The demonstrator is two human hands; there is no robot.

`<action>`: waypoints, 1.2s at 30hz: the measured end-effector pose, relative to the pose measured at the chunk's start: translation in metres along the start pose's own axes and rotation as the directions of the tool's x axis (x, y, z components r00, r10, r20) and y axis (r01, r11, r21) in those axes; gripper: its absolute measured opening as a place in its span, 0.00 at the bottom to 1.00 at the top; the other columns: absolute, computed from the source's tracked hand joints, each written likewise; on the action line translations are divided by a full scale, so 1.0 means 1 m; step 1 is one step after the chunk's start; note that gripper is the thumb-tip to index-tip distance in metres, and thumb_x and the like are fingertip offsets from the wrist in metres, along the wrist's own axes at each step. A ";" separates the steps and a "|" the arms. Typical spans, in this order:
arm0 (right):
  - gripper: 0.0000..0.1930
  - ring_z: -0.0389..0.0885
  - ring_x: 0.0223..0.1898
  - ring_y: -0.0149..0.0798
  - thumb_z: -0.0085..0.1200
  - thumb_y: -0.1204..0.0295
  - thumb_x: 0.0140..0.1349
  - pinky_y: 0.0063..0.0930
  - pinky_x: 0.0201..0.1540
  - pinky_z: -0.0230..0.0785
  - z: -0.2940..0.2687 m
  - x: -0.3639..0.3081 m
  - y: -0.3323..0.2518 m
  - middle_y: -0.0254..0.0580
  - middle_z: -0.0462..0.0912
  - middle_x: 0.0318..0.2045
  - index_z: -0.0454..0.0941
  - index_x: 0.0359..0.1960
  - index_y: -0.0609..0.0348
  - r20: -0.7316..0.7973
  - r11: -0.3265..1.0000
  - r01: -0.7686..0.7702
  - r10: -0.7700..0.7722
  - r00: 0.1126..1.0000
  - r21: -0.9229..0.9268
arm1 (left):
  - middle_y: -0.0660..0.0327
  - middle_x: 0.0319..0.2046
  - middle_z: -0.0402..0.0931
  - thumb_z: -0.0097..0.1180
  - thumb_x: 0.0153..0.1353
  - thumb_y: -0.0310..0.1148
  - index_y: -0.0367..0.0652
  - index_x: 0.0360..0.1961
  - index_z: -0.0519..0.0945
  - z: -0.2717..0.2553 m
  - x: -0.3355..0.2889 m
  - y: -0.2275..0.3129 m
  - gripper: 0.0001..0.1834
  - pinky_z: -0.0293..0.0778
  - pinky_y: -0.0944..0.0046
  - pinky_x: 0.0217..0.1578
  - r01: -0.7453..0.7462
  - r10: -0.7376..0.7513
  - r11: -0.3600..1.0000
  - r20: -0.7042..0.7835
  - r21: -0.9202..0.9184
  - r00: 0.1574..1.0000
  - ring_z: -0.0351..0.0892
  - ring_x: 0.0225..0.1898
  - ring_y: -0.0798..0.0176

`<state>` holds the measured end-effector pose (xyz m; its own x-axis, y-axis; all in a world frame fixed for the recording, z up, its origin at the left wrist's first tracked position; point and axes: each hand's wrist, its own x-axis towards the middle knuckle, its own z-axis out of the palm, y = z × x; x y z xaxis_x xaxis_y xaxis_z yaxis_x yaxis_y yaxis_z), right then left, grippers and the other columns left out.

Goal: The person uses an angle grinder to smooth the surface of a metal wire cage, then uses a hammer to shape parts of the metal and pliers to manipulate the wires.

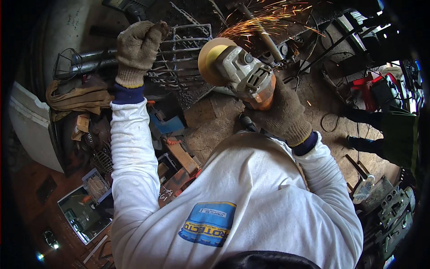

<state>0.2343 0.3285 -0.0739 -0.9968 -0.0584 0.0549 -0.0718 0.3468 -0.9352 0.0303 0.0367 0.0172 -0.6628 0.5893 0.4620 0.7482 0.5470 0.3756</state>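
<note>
The angle grinder [244,74] is a grey metal body w/ an orange rear section and a round yellowish disc at its front, held level and pointing left at the metal grate [181,56], disc edge just at the grate's right side w/ orange sparks flying up and right. The grate is dark welded bars, tilted up off the floor.

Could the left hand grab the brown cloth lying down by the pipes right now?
Probably not right away. The left hand in its knit glove is gripping the metal grate. The brown cloth lies lower to its left, with nothing covering it, so the hand would have to let go first.
</note>
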 end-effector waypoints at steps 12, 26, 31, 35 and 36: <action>0.39 0.85 0.49 0.53 0.76 0.61 0.47 0.41 0.51 0.78 0.001 0.000 -0.004 0.52 0.83 0.50 0.71 0.61 0.57 0.030 0.996 -0.079 0.081 0.996 -0.051 | 0.60 0.21 0.80 0.62 0.67 0.38 0.37 0.30 0.85 -0.001 -0.001 0.009 0.14 0.71 0.66 0.27 0.037 -0.038 0.999 -0.027 -0.027 0.999 0.77 0.23 0.68; 0.42 0.83 0.51 0.54 0.74 0.55 0.49 0.43 0.53 0.77 0.000 -0.001 -0.001 0.53 0.81 0.52 0.68 0.64 0.57 0.041 0.989 -0.079 0.084 0.996 -0.128 | 0.60 0.21 0.80 0.62 0.67 0.37 0.37 0.29 0.85 0.001 0.000 0.016 0.14 0.71 0.65 0.27 0.082 -0.082 0.997 -0.027 -0.008 0.996 0.77 0.24 0.68; 0.41 0.84 0.51 0.53 0.74 0.58 0.48 0.42 0.53 0.77 0.003 -0.001 0.004 0.52 0.82 0.51 0.69 0.63 0.57 0.017 0.995 -0.021 0.023 1.000 -0.093 | 0.59 0.22 0.81 0.62 0.67 0.37 0.37 0.30 0.85 -0.001 0.000 0.012 0.14 0.72 0.65 0.27 0.063 -0.065 0.998 -0.036 -0.029 0.997 0.78 0.24 0.67; 0.39 0.84 0.51 0.52 0.75 0.61 0.48 0.42 0.52 0.78 0.004 -0.003 0.003 0.52 0.83 0.51 0.69 0.62 0.55 -0.021 0.997 -0.008 0.007 1.000 -0.074 | 0.59 0.21 0.79 0.63 0.66 0.37 0.36 0.29 0.84 0.001 0.000 0.010 0.14 0.71 0.65 0.27 0.021 -0.021 1.000 -0.030 0.015 0.999 0.77 0.23 0.67; 0.39 0.84 0.51 0.52 0.75 0.61 0.48 0.42 0.52 0.78 0.004 -0.002 0.001 0.52 0.83 0.51 0.69 0.62 0.55 -0.022 0.997 -0.011 0.009 1.000 -0.074 | 0.59 0.21 0.79 0.63 0.66 0.37 0.36 0.29 0.84 0.002 0.000 0.008 0.14 0.71 0.65 0.27 0.021 -0.021 1.000 -0.028 0.013 0.999 0.77 0.23 0.67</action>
<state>0.2361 0.3248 -0.0762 -0.9979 -0.0346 0.0539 -0.0634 0.4153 -0.9075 0.0368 0.0421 0.0190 -0.6770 0.5609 0.4765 0.7335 0.5669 0.3750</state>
